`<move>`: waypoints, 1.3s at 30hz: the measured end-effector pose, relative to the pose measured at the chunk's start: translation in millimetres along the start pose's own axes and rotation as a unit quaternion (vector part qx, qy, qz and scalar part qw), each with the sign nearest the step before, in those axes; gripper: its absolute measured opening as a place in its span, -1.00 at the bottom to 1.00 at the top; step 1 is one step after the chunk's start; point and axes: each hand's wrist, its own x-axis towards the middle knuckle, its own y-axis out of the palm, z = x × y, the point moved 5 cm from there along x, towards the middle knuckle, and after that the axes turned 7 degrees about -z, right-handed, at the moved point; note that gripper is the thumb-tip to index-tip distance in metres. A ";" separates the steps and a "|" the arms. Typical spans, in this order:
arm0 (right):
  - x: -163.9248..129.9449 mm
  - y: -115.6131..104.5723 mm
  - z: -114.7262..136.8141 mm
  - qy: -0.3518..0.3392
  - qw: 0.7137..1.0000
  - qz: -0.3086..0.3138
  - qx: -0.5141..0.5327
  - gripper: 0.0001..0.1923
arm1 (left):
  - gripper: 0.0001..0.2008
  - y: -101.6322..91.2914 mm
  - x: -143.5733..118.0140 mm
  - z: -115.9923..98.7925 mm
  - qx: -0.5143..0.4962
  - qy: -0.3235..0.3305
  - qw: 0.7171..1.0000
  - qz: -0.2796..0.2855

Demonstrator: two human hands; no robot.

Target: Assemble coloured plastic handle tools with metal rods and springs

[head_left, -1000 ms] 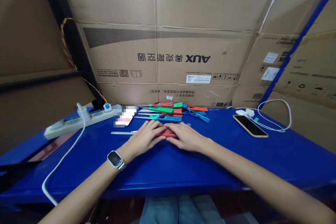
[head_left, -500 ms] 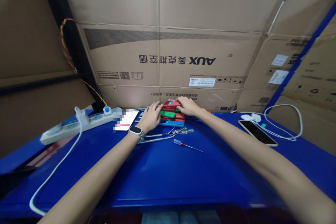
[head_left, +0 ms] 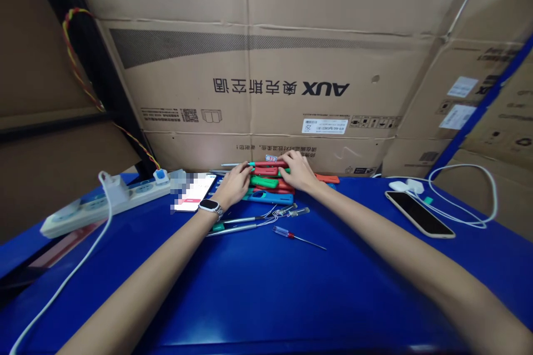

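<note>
A pile of long-nosed lighters in red, green, blue and orange lies against the cardboard, their metal barrels mostly pointing left. My left hand is curled at the left of the pile, fingertips against the topmost red lighter. On that lighter's right end, my right hand has its fingers bent round the handle. Below it are a green lighter and a blue lighter. Nearer me lie metal tubes with thin white wires and clear pieces. A screwdriver with a clear and red handle rests in front.
At left a white power strip carries plugs and a white cable. A lit phone lies by my left wrist. Another phone sits at right beside a charger and coiled white cable. Cardboard walls the back of the blue table.
The view has shifted slightly. The top red lighter, which showed its trigger loop before, now appears turned on edge between my hands. My right fingers sit at its handle end.
</note>
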 end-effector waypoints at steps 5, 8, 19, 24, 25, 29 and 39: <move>-27.8 -7.2 23.9 -0.080 0.996 -0.006 0.042 -0.78 | -0.75 -27.3 -17.4 -16.1 0.005 0.043 0.999 -0.006; -39.2 -3.2 38.5 -0.129 0.991 0.034 0.013 -0.67 | -0.84 -32.0 -29.9 -14.9 0.004 0.035 0.999 0.036; -32.2 6.8 61.1 -0.176 0.973 0.107 -0.103 -0.74 | -0.95 -33.1 -33.8 -12.0 0.037 0.040 0.996 0.070; -28.5 14.3 54.9 -0.179 0.968 0.115 -0.134 -0.74 | -0.90 -28.7 -36.8 -10.6 0.029 0.028 0.997 0.061; -27.9 15.2 53.1 -0.177 0.968 0.115 -0.136 -0.74 | -0.89 -26.9 -38.3 -10.9 0.027 0.036 0.997 0.065; -26.1 16.4 49.1 -0.172 0.971 0.109 -0.129 -0.74 | -0.81 -21.5 -43.7 -14.6 0.037 0.080 0.994 0.070; -26.9 17.8 43.2 -0.169 0.978 0.065 -0.102 -0.81 | -0.73 -11.3 -39.9 -22.6 0.082 0.094 0.988 0.086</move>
